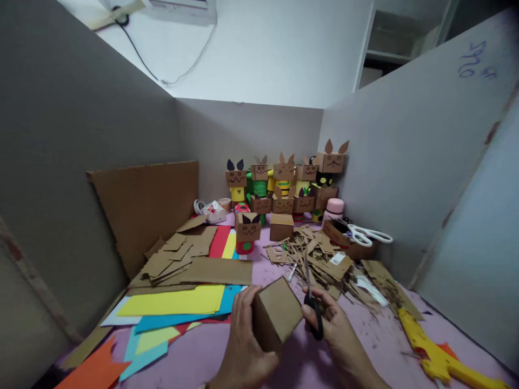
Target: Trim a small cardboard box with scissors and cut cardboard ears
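Grey partitions [247, 129]: the work area is enclosed on 3 sides.
Purple table [190, 356]: clock positions are read from the held box [278, 313], with 6 o'clock toward the person.
Brown sheet [158, 210]: propped at 10 o'clock, well apart.
Flat cardboard pieces [174, 259]: overlapped in a pile at 10 o'clock, on the left hand's side.
Scrap heap [320, 259]: strewn at 1 o'clock, behind the scissor blades as seen; whether it is touched by their tips cannot be told.
Box-headed figures [284, 172]: grouped at 12 o'clock, well beyond both hands.
Yellow paper [174, 302]: laid at 9 o'clock over blue and white sheets.
Yellow glue gun [433, 354]: laid at 4 o'clock, beyond the right hand.
Left hand [247, 337]: curled around the left side of the held box, which is gripped.
Right hand [334, 324]: closed on the scissors [311, 303]; whether the box is also touched by its fingertips cannot be told.
Held box: set between the 2 hands, at 2 o'clock from the left and 9 from the right; tilted, its upper face's longer edges run from 11 to 5. The left is nearer, being in contact.
Scissors: held just beside the box at 3 o'clock, blades pointed toward 12, seemingly together.
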`<action>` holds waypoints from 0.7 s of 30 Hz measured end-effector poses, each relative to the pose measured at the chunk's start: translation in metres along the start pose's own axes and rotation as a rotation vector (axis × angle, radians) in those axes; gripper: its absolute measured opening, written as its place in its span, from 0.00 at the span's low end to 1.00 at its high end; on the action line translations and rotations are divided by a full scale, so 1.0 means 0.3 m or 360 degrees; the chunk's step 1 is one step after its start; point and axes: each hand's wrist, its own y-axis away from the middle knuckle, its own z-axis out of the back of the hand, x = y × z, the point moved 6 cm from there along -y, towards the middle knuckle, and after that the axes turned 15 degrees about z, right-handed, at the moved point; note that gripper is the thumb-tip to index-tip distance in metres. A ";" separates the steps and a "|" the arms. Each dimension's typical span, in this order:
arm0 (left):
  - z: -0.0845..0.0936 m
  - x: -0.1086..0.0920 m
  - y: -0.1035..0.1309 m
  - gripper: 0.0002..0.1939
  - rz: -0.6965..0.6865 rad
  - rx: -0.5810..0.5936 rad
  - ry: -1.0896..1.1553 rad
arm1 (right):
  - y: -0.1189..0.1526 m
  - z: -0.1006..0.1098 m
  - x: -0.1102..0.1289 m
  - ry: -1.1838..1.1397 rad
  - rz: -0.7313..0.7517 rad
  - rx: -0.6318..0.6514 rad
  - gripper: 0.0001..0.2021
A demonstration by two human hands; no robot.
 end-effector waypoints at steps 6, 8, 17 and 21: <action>-0.015 -0.028 0.000 0.41 -0.0066 0.0223 0.0100 | -0.007 -0.002 -0.037 -0.0145 -0.0086 0.0127 0.27; -0.014 -0.037 0.000 0.41 -0.0102 0.0248 0.0137 | -0.010 0.000 -0.042 -0.0186 -0.0083 0.0161 0.26; -0.014 -0.001 0.010 0.41 -0.0069 0.0037 0.0263 | -0.009 0.029 0.010 0.0010 0.0147 -0.0015 0.24; -0.008 0.052 0.003 0.38 0.0229 -0.0175 0.0296 | 0.020 0.029 0.026 0.0481 0.0395 0.0187 0.20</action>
